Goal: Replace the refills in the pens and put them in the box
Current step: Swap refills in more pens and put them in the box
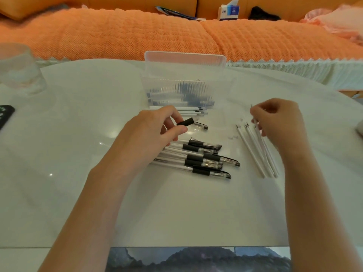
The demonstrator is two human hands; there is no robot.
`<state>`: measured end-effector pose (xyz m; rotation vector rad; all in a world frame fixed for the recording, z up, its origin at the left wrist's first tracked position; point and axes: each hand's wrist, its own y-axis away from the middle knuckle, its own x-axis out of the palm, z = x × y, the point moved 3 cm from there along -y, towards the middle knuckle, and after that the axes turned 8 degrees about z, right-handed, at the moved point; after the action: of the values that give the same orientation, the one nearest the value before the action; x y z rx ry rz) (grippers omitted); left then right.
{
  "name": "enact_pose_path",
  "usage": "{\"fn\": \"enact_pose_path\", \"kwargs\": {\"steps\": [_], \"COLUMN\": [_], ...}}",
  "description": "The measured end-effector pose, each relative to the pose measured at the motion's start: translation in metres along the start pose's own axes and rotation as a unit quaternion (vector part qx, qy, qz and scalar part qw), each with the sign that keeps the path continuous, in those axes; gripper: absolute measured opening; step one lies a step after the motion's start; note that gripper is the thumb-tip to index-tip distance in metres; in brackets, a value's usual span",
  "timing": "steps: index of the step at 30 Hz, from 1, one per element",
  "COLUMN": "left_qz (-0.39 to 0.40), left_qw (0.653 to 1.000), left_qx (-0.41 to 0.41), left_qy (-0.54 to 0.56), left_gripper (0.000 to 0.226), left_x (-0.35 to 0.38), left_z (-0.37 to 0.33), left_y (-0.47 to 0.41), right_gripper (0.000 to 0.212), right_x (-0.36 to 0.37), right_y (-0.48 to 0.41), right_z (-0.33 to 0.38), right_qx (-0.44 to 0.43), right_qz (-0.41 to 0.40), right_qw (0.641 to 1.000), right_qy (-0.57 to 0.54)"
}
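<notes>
My left hand (157, 127) holds a pen barrel (185, 122) by its black grip, just in front of the clear plastic box (176, 75), which has pens lying inside. My right hand (279, 120) pinches a thin white refill (255, 119) above a row of loose white refills (255, 152) on the table. A pile of several capped pens (202, 160) with black grips lies between my two hands. More white refills (193, 111) and a clear cap (200, 126) lie beside the box.
The white glossy table (78, 154) holds a clear glass (19, 69) at far left and a dark phone (5, 115) at the left edge. An orange sofa (137, 34) with a tissue box (228, 11) stands behind.
</notes>
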<state>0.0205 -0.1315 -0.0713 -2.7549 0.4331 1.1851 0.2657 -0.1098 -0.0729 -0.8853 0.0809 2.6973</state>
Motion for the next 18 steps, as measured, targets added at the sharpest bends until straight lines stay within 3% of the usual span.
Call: {"fn": "enact_pose_path", "kwargs": {"steps": [3,10,13,18], "left_qz": [0.001,-0.002,-0.008,-0.023], "left_qw": [1.000,1.000,1.000,0.999], "left_qx": [-0.001,-0.006,-0.007,-0.017], "left_qy": [-0.002,0.008,0.012,0.018], "left_gripper": [0.006,0.004,0.005,0.005], "left_x": [-0.001,-0.003,-0.005,-0.009], "left_z": [0.001,0.004,0.005,0.009], "left_y": [0.000,0.001,0.001,0.000], "right_gripper": [0.014,0.012,0.012,0.015], "right_x": [0.004,0.009,0.017,0.055], "right_y": [-0.003,-0.004,-0.003,0.000], "right_z": [-0.006,-0.011,0.001,0.027], "right_qx": [0.025,0.044,-0.021,-0.162], "right_qz": [0.002,-0.005,-0.003,0.071], "right_qw": [0.996,0.988,0.992,0.974], "right_qy": [0.086,0.146,0.127,0.139]}}
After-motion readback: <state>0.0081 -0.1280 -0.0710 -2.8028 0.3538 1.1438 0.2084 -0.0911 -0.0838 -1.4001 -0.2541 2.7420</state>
